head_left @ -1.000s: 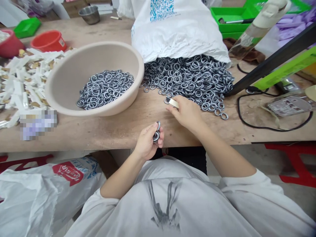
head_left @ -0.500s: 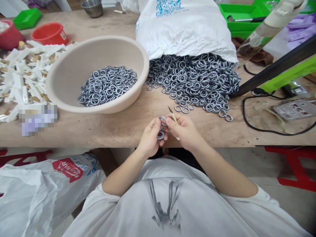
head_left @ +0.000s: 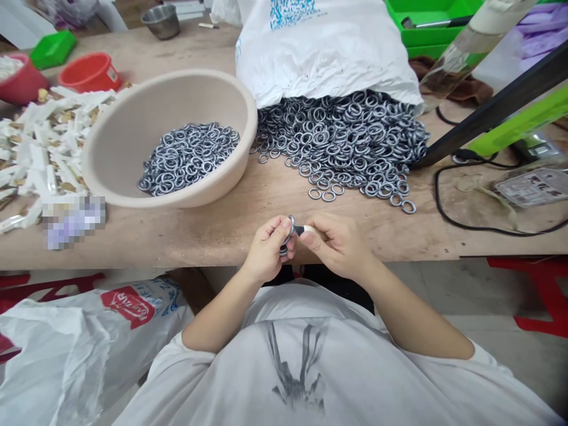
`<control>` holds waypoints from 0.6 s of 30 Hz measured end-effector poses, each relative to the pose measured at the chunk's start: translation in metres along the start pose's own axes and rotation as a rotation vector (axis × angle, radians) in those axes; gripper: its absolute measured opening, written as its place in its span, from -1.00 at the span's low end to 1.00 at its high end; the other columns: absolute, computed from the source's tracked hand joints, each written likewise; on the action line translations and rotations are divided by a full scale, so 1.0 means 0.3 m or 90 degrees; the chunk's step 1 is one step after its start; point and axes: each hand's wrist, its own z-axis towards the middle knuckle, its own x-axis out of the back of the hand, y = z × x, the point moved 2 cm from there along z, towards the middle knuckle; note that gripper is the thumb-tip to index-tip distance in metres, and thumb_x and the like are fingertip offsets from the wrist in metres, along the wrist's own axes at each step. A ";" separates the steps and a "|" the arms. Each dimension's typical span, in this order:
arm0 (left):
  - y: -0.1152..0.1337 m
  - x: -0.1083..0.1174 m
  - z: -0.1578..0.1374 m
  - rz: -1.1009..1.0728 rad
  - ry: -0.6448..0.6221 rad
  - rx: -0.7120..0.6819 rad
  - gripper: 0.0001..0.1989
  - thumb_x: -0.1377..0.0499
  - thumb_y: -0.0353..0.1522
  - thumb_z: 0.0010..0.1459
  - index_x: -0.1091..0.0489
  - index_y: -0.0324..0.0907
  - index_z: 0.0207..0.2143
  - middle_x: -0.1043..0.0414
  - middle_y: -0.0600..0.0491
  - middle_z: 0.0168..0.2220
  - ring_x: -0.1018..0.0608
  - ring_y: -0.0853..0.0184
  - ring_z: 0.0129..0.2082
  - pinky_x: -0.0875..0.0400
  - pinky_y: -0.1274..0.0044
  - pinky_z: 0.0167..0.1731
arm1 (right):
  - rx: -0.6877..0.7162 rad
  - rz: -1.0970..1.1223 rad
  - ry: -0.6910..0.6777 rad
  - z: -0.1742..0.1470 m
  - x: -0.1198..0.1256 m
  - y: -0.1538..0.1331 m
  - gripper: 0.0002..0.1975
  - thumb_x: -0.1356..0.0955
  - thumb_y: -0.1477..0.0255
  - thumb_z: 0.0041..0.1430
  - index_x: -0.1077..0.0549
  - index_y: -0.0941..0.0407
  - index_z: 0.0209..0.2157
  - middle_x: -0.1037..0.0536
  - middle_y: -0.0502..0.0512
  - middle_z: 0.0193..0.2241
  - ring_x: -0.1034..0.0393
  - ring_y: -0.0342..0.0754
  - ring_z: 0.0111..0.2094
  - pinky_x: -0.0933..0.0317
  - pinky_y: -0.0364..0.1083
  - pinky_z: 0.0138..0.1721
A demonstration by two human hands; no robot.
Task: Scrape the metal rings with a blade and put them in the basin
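Glossy metallic rings (head_left: pixel 341 142), matt plastic basin (head_left: pixel 133 112), wooden table (head_left: pixel 199 236)

A metal bowl (head_left: pixel 160 23) stands at the rear of the desk (head_left: pixel 177 236); left, a green tray (head_left: pixel 54 49) and red tub (head_left: pixel 87 74); right, a black cable (head_left: pixel 510 235).

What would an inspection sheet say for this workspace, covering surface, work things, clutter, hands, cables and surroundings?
Surface: wooden table, stained, with pale specks near its front edge.
Work things: loose grey rings spill from the white bag; more lie in the beige basin.
Clutter: white pieces left of the basin; red bowl and metal bowl behind.
Hands: left hand grips several rings; right hand points a dark-tipped tool at one; contact unclear.
Cables: black cable looped at right.
Surroundings: labelled sack below table level, left; red furniture, right.
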 end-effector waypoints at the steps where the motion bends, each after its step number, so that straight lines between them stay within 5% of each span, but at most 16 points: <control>1: 0.001 -0.002 0.000 -0.003 0.006 0.004 -0.56 -0.33 -0.05 0.08 -0.25 -0.19 -0.45 -0.22 0.23 -0.65 -0.29 0.56 -0.73 0.01 0.72 -0.76 | 0.023 -0.026 0.001 -0.010 -0.002 -0.007 -0.58 -0.26 0.17 0.40 -0.34 0.13 -0.48 -0.30 -0.05 -0.56 -0.17 -0.18 -0.52 0.01 -0.13 -0.44; 8: -0.002 -0.015 -0.006 -0.012 0.022 0.020 -0.55 -0.35 -0.04 0.04 -0.25 -0.18 -0.45 -0.22 0.25 -0.66 -0.27 0.57 -0.75 0.01 0.73 -0.77 | 0.053 -0.108 0.016 -0.017 -0.017 -0.006 -0.59 -0.28 0.17 0.38 -0.30 0.12 -0.49 -0.30 -0.06 -0.56 -0.11 -0.19 -0.54 0.06 -0.12 -0.45; 15: 0.002 0.018 0.003 -0.027 -0.023 0.030 -0.58 -0.36 -0.12 0.05 -0.23 -0.18 -0.48 -0.21 0.24 -0.68 -0.27 0.56 -0.75 -0.01 0.73 -0.77 | -0.041 -0.012 -0.076 0.002 -0.041 0.005 -0.54 -0.23 0.13 0.38 -0.35 0.12 -0.52 -0.40 0.00 -0.56 -0.23 -0.15 -0.51 0.01 -0.13 -0.43; 18: -0.006 0.022 -0.014 -0.020 -0.057 0.045 -0.58 -0.36 -0.12 0.06 -0.24 -0.19 -0.49 -0.19 0.24 -0.69 -0.25 0.56 -0.75 -0.01 0.72 -0.76 | -0.113 -0.080 -0.048 0.039 -0.031 0.047 -0.51 -0.20 0.08 0.37 -0.33 0.10 -0.53 -0.38 -0.01 -0.59 -0.23 -0.13 -0.52 0.04 -0.12 -0.44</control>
